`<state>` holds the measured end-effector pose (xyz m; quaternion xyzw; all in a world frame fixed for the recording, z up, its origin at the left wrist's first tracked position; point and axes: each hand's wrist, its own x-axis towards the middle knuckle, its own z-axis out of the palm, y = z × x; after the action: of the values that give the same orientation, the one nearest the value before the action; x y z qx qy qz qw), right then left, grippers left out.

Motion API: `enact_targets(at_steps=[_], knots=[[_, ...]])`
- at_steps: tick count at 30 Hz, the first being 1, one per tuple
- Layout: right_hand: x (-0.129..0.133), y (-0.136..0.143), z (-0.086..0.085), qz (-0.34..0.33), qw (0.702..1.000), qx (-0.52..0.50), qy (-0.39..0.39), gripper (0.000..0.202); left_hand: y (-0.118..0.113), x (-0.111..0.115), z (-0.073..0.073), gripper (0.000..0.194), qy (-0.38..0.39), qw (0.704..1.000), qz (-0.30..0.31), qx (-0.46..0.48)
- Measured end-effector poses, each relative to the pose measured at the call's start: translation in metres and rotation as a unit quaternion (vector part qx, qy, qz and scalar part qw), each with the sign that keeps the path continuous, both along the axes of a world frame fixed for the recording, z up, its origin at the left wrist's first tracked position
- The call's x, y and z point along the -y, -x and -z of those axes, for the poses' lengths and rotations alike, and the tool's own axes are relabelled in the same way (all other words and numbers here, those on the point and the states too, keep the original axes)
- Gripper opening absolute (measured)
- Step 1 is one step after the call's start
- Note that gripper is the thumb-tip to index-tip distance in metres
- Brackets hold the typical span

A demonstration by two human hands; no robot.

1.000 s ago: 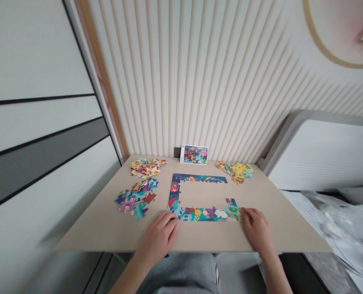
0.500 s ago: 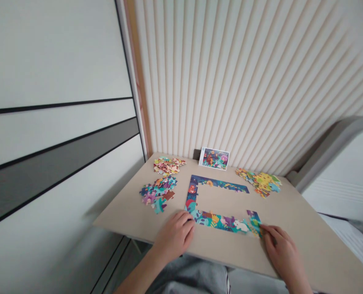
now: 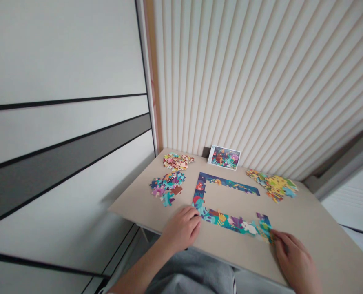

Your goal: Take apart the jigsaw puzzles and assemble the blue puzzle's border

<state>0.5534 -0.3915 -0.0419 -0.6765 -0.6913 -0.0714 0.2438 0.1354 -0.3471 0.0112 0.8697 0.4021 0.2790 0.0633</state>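
A partly joined puzzle border (image 3: 221, 219) lies on the beige table (image 3: 169, 206), with its left side, top strip and bottom strip connected. At its lower left corner rests my left hand (image 3: 183, 228), fingers curled together; whether they grip anything is hidden. My right hand (image 3: 294, 255) has thumb and index finger pinched on the edge of a puzzle section (image 3: 264, 224) at the lower right. That section touches or nearly touches the bottom strip; a gap separates it from the top strip's right end.
Loose pieces form a reddish pile (image 3: 177, 161) and a blue-purple pile (image 3: 166, 187) at the left, and a yellow pile (image 3: 275, 184) at the right. A picture card (image 3: 224, 157) leans at the back by the pleated curtain (image 3: 230, 73).
The camera view has shifted, moving the table and its contents rightward in the picture. Both hands keep nearly the same places on the puzzle.
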Motion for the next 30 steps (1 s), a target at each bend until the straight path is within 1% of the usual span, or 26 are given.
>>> enact_targets(at_steps=[8, 13, 17, 25, 30], knots=[[0.0004, -0.0030, 0.0031, 0.009, 1.000, 0.001, 0.000, 0.036, 0.0005, 0.0016, -0.0029, 0.017, 0.005, 1.000, 0.000, -0.005], [0.0015, -0.0016, 0.0012, 0.019, 1.000, 0.009, 0.008, 0.035, 0.0006, 0.0013, -0.0023, 0.015, 0.005, 1.000, -0.001, -0.007], [0.0020, -0.0016, 0.0006, 0.014, 1.000, 0.011, 0.013, 0.036, 0.0014, 0.0012, -0.0014, 0.016, 0.003, 1.000, -0.002, -0.006], [0.0013, -0.0012, -0.0015, 0.012, 1.000, 0.005, -0.001, 0.038, 0.0021, 0.0011, -0.0027, 0.014, -0.008, 1.000, -0.005, -0.006], [0.0018, 0.0000, -0.0023, 0.018, 1.000, 0.011, 0.004, 0.039, 0.0025, 0.0020, -0.0023, 0.012, -0.013, 1.000, -0.008, 0.000]])
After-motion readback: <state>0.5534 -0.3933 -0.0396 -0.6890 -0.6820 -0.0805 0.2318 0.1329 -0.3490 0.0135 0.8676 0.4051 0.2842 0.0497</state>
